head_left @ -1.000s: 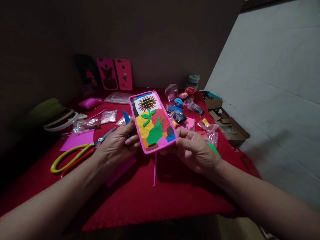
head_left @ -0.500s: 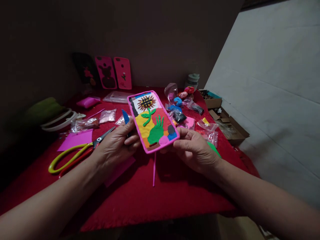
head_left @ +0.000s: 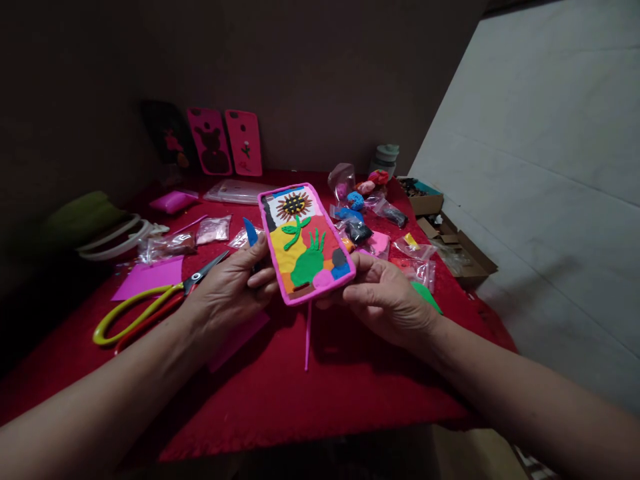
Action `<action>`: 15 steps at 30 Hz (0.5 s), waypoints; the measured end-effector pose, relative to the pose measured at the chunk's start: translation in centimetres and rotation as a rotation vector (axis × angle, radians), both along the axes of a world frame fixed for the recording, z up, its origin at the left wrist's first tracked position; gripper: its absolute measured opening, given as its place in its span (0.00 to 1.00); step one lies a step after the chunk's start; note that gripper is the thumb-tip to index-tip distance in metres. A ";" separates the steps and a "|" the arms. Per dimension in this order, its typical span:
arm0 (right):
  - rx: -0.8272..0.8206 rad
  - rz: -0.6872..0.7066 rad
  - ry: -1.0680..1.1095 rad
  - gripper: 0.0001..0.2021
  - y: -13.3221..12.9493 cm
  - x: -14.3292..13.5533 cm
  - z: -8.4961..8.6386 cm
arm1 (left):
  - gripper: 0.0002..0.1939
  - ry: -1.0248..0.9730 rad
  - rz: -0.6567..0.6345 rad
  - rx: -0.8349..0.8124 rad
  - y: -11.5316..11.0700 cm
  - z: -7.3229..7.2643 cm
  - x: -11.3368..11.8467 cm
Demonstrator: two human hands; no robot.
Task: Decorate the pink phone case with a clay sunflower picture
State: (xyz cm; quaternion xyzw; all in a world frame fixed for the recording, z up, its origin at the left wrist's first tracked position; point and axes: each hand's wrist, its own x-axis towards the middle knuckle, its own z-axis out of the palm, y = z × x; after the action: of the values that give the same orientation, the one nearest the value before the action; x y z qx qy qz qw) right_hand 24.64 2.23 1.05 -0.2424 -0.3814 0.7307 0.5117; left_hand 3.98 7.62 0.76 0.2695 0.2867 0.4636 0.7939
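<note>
A phone case (head_left: 309,243) covered in coloured modelling clay is held up over the table, tilted toward me. It has a pink rim, a sunflower with green leaves and a green pot-like shape. My right hand (head_left: 383,290) grips its lower right corner, thumb in front and fingers partly hidden behind. My left hand (head_left: 240,277) is closed around a blue pointed modelling knife (head_left: 251,231), its blade upward; thumb and fingers lie at the case's left edge. Whether they press on the case I cannot tell. Beneath the case a thin pink stick (head_left: 308,337) lies on the cloth.
Scissors (head_left: 193,283) with yellow and red handles lie left on the red cloth (head_left: 350,387). Three decorated cases (head_left: 243,143) lean on the back wall. Several clay bags (head_left: 357,232) lie right, near a bottle (head_left: 385,160). Cardboard boxes (head_left: 467,263) stand beyond the table's right edge.
The case has turned and shifted very slightly in my hands, its lower end a little to the left. The whole view has moved slightly; both grips look the same.
</note>
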 end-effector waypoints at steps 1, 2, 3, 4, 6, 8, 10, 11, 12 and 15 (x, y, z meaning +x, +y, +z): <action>0.000 -0.005 0.007 0.13 0.0 0.0 0.0 | 0.12 0.005 0.005 0.000 0.0 0.0 0.0; -0.004 -0.011 0.013 0.13 0.0 0.0 -0.1 | 0.13 0.009 0.009 -0.001 0.0 0.0 0.1; -0.008 -0.014 0.016 0.13 0.1 0.0 -0.1 | 0.13 0.013 0.011 -0.002 0.0 0.0 0.1; -0.010 -0.017 0.014 0.13 0.1 0.0 -0.1 | 0.13 0.016 0.011 -0.004 0.0 0.0 0.1; -0.008 -0.024 0.002 0.12 0.1 0.0 -0.2 | 0.13 0.021 0.007 -0.010 0.0 -0.1 0.0; -0.002 -0.028 -0.009 0.12 0.2 0.0 -0.2 | 0.12 0.024 0.004 -0.014 0.1 -0.1 0.0; 0.002 -0.026 -0.013 0.12 0.1 0.1 -0.2 | 0.12 0.022 0.005 -0.017 0.1 -0.1 -0.1; 0.003 -0.023 -0.013 0.12 0.1 0.1 -0.1 | 0.12 0.019 0.006 -0.020 0.2 -0.1 -0.1; 0.002 -0.019 -0.014 0.12 0.1 0.0 -0.1 | 0.12 0.012 0.008 -0.022 0.2 -0.2 -0.1; -0.001 -0.011 -0.020 0.11 0.1 0.0 0.0 | 0.12 -0.019 0.006 -0.029 0.2 -0.3 -0.1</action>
State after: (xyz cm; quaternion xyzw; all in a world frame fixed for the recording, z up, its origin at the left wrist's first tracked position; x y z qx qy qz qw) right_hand 24.63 2.33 1.00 -0.2520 -0.3848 0.7255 0.5119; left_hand 3.88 7.87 0.49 0.2527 0.2867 0.4641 0.7991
